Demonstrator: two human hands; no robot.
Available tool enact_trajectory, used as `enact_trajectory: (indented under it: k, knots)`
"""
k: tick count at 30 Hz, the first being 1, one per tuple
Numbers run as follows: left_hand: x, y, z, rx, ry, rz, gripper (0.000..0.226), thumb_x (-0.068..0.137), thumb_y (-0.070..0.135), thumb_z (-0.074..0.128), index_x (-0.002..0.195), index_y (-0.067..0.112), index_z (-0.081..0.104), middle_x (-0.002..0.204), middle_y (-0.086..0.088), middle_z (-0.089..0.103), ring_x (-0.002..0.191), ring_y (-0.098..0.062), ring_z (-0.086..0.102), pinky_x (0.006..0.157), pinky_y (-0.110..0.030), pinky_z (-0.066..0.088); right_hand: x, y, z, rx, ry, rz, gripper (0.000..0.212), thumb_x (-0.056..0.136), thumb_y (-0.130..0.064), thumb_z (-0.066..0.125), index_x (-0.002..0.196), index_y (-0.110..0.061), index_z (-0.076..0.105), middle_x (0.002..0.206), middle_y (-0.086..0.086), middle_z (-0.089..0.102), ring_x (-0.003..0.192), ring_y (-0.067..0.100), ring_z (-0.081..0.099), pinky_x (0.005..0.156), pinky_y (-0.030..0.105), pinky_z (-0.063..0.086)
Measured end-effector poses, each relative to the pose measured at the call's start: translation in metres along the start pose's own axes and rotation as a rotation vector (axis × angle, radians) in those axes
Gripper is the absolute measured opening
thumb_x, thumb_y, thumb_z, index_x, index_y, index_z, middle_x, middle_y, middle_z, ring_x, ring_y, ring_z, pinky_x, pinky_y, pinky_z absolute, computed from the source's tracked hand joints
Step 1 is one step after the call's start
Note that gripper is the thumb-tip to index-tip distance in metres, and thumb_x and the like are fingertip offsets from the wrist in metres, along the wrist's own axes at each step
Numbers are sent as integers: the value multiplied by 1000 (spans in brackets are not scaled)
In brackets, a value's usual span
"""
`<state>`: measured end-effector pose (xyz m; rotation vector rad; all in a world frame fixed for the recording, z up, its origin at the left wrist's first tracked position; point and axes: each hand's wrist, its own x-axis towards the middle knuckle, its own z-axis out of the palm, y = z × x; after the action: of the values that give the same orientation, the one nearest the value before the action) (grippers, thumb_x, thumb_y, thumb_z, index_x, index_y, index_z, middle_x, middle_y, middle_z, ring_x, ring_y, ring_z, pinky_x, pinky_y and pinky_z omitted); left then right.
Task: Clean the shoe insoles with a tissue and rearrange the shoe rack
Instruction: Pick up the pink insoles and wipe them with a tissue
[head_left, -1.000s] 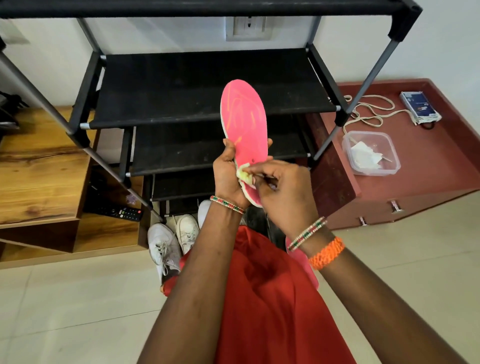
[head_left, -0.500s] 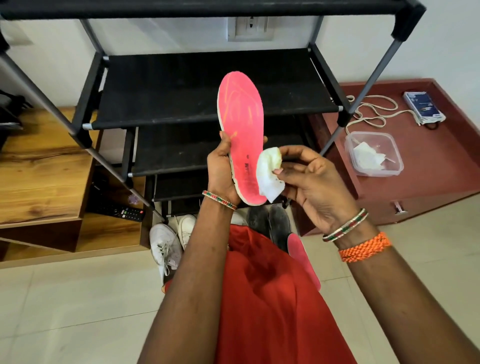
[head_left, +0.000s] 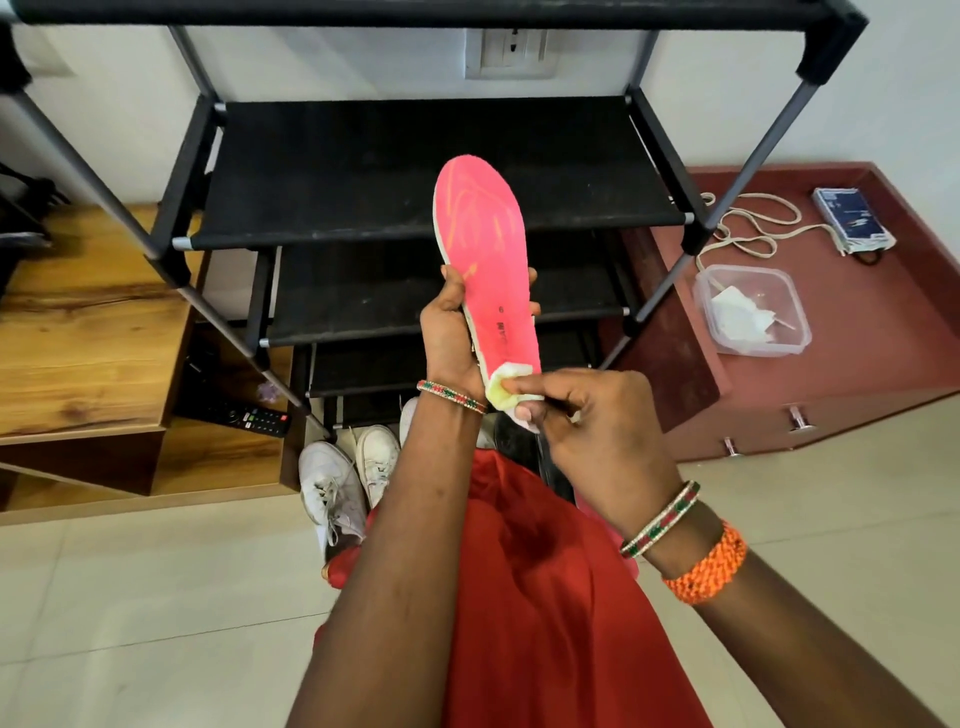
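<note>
My left hand (head_left: 451, 332) grips a pink insole (head_left: 483, 244) around its lower half and holds it upright in front of the black shoe rack (head_left: 415, 171). Its toe end points up. My right hand (head_left: 592, 421) pinches a small white-yellow tissue (head_left: 506, 387) against the heel end of the insole. The rack's fabric shelves hold nothing. White sneakers (head_left: 332, 483) stand on the floor below the rack, and a dark shoe (head_left: 514, 441) shows partly behind my right hand.
A clear plastic box (head_left: 753, 312) with tissues sits on the maroon cabinet (head_left: 857, 364) at right, beside a cord and a blue packet (head_left: 852, 218). A wooden unit (head_left: 88, 332) with a remote control (head_left: 249, 415) stands at left. Pale tiles cover the floor.
My right hand had lifted the tissue off the insole to the right. It has come back and now presses the tissue onto the heel end. The insole stays upright in my left hand.
</note>
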<state>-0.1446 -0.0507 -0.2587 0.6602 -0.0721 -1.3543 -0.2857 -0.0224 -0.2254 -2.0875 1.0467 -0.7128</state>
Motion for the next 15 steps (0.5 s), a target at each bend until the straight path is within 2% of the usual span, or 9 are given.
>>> enact_trajectory:
  k: [2,4,7,11,15]
  knots:
    - [-3,-3,3,7,6,-24,58,99,49,26,90,10,68,89,-17,63,54,-24,57,54,-26,51,8,0,1,-102,35,-49,28,74,-1,70,95,-19,75,85,4,73,79,17,66,77,32,54]
    - [-4,-6,5,12,9,-32,57,98,49,26,90,11,67,89,-18,64,58,-25,58,55,-27,51,20,0,3,-167,71,-89,28,73,-1,69,94,-18,75,86,2,73,82,20,64,77,33,52]
    - [-6,-5,5,10,7,-29,49,98,49,26,99,13,59,90,-18,64,61,-25,58,56,-28,52,23,-4,3,-131,54,-65,26,73,1,69,92,-15,75,92,2,73,87,21,66,79,38,54]
    - [-3,-2,3,21,-7,-32,50,99,48,26,101,10,58,86,-16,65,56,-23,57,54,-26,50,8,-7,-1,-145,-68,4,21,76,-4,71,93,-16,75,92,6,74,79,19,69,77,36,56]
    - [-4,-11,10,17,-15,-72,51,98,50,26,100,10,58,86,-15,64,56,-23,58,54,-25,50,19,0,-4,-121,4,51,20,77,-3,71,92,-16,76,86,5,74,76,16,69,77,32,57]
